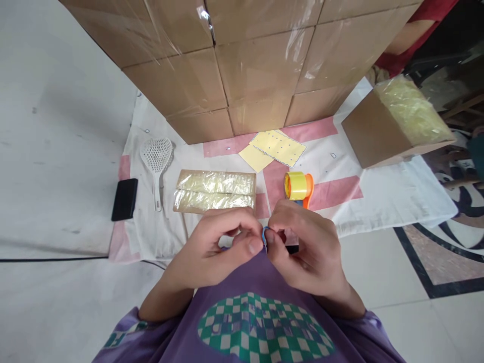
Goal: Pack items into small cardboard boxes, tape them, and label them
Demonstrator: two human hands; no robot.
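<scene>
A wall of stacked cartons [242, 65] closes off the far side. Just in front of the stacked cartons lie yellow sheets [276, 147]; nearer than those, a tape dispenser [298, 187] and a flat wrapped pack [215, 190] stand close before the hands. Left of the stacked cartons' near corner lie a white scoop [156, 160] and a black block [124, 199]; beyond them the floor [56, 151] lies bare. Right of the stacked cartons sits an open box [393, 123], with bare cloth [397, 196] before it.

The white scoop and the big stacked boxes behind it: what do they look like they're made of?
The white scoop looks like moulded plastic: matt, with a netted head and a stiff one-piece handle. The stacked boxes look like brown corrugated cardboard, wrapped in clear film, judging by the shiny creases and glare across them.
</scene>
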